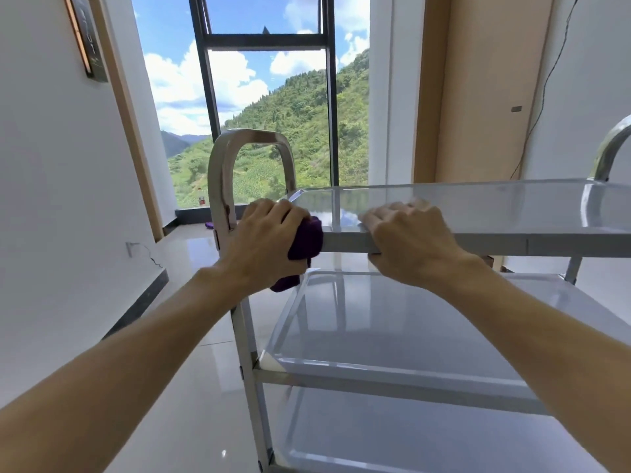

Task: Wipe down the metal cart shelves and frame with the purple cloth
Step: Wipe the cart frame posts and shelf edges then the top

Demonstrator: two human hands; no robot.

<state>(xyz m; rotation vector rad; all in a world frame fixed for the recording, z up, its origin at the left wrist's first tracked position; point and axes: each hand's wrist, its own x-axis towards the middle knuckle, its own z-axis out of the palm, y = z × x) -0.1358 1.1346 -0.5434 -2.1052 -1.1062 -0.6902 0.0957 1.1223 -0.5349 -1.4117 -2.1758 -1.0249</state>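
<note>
A shiny metal cart with three tray shelves stands in front of me: top shelf (478, 208), middle shelf (392, 329), bottom shelf (409, 438). A curved handle (223, 172) rises at the cart's left end. My left hand (264, 238) grips the bunched purple cloth (305, 242) and holds it against the left corner of the top shelf's front rim. My right hand (406, 240) clamps that same front rim, fingers over the top and thumb under it.
A white wall runs along the left, with a dark skirting board (143, 298) and a socket with a cable (131, 249). A tall window (266, 97) lies beyond the cart. A small purple item (209, 226) lies on the glossy tiled floor. A second handle (611, 148) rises at the right.
</note>
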